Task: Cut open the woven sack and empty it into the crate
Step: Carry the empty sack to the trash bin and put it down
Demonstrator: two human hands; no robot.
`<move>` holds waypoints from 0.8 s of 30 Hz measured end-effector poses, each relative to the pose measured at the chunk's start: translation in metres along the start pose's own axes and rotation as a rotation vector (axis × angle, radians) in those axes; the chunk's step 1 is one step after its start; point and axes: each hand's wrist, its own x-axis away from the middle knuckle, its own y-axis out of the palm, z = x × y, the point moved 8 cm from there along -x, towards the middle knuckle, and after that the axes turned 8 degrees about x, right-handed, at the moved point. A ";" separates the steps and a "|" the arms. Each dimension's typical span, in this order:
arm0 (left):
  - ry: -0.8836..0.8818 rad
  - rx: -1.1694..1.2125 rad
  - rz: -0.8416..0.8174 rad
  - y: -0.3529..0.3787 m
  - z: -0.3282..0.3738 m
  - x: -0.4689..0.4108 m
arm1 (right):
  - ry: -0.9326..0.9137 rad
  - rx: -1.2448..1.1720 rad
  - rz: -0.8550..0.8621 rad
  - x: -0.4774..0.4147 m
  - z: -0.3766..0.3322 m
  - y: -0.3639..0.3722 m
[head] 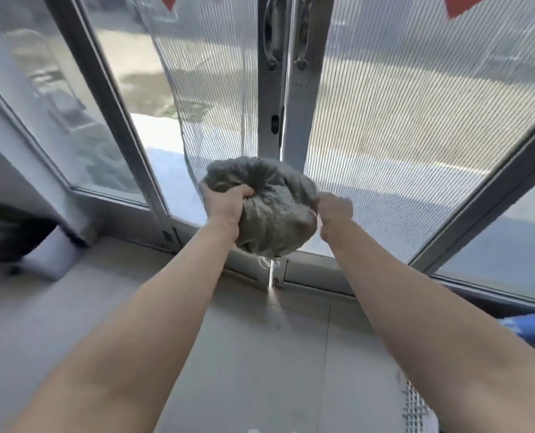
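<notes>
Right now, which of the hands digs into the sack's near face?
The left hand, fingers curled into a fold; the right hand grips the sack at its edge.

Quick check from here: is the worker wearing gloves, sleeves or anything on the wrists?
No. The left hand and right hand are bare, without gloves. The left forearm and right forearm are uncovered to the frame's edge; no sleeve, watch, band or ring shows.

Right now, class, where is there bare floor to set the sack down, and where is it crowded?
Bare floor tiles between the forearms, up to the door sill. Crowded: a dark object far left, a blue object and white mesh at right. Gripping the sack: left hand, right hand.
</notes>
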 end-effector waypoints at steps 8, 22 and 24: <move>0.045 -0.134 -0.123 -0.021 0.010 0.003 | -0.010 0.107 -0.725 0.034 -0.009 0.123; -0.063 -0.364 0.336 -0.248 0.066 -0.034 | 0.064 -0.068 -0.790 0.120 -0.017 0.329; -0.196 -0.258 0.309 -0.284 0.070 -0.040 | 0.067 -0.110 -0.764 0.144 -0.017 0.373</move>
